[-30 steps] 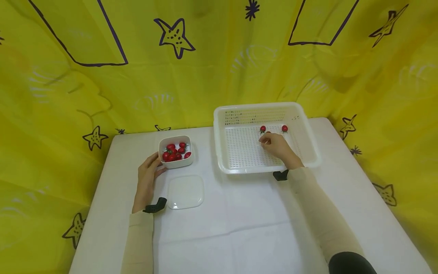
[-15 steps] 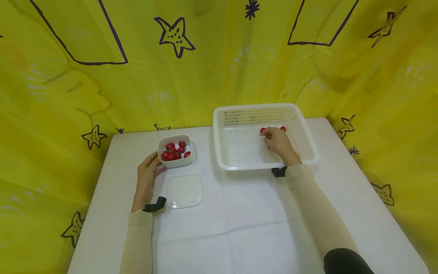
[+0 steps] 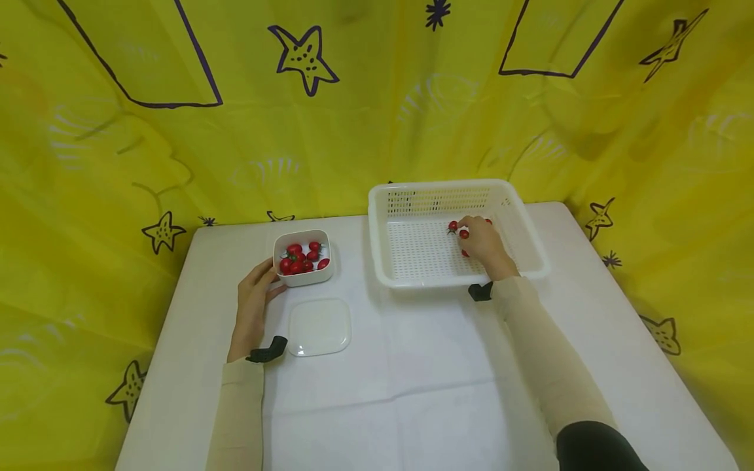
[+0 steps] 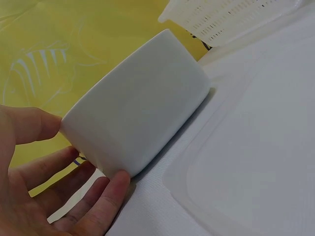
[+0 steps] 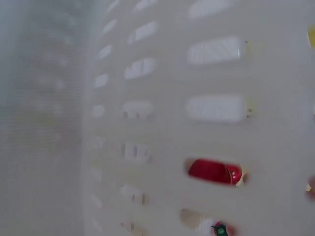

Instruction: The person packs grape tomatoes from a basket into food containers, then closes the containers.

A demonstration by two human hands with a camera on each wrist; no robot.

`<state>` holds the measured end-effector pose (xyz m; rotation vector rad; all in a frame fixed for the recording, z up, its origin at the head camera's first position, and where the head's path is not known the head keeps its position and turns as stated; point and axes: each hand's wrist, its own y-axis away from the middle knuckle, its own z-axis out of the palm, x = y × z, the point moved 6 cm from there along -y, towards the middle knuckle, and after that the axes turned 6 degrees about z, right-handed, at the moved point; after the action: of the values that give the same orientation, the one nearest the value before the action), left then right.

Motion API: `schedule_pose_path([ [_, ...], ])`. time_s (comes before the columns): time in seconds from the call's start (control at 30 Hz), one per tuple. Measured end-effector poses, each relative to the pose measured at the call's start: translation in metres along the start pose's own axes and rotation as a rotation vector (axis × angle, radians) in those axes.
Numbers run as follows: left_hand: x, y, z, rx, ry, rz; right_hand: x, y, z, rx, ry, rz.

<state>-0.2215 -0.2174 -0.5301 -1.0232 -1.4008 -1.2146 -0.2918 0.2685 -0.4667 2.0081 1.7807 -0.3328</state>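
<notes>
In the head view my left hand (image 3: 251,299) holds a small white square container (image 3: 303,279) at its near left corner. Several cherry tomatoes (image 3: 297,256) lie inside it. The left wrist view shows fingertips at the container's rim and low on its smooth wall (image 4: 133,103). Inside the white perforated basket (image 3: 406,286), my right hand (image 3: 483,243) reaches down with curled fingers around a cherry tomato (image 3: 464,233). Another tomato (image 3: 465,253) shows below the thumb, and a third (image 3: 452,226) lies left of the fingertips. The fingers partly cover one tomato (image 3: 488,222) behind them.
A translucent square lid (image 3: 320,327) lies flat in front of the container. A white cloth covers the table (image 3: 383,373). Close behind and at both sides hangs a yellow curtain (image 3: 353,144). The slotted basket wall (image 5: 167,118) fills the right wrist view.
My right hand has moved slightly farther back in the basket, and its fingers have closed around a cherry tomato. The left hand and the container keep their place.
</notes>
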Motion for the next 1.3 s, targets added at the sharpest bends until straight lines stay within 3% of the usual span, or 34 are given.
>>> schedule_pose_path([
  [0.23, 0.0, -0.001, -0.001, 0.008, -0.003, -0.013, 0.001, -0.003, 0.004, -0.059, 0.033, -0.002],
  [0.57, 0.0, -0.001, -0.004, 0.01, -0.002, -0.008, -0.001, -0.007, 0.01, -0.073, 0.085, -0.017],
  [0.93, 0.002, 0.0, -0.004, 0.011, 0.0, -0.003, -0.014, -0.004, 0.013, -0.081, 0.176, -0.124],
  [1.3, 0.002, 0.0, -0.001, -0.006, 0.028, 0.023, -0.017, 0.002, 0.01, -0.095, 0.03, -0.224],
])
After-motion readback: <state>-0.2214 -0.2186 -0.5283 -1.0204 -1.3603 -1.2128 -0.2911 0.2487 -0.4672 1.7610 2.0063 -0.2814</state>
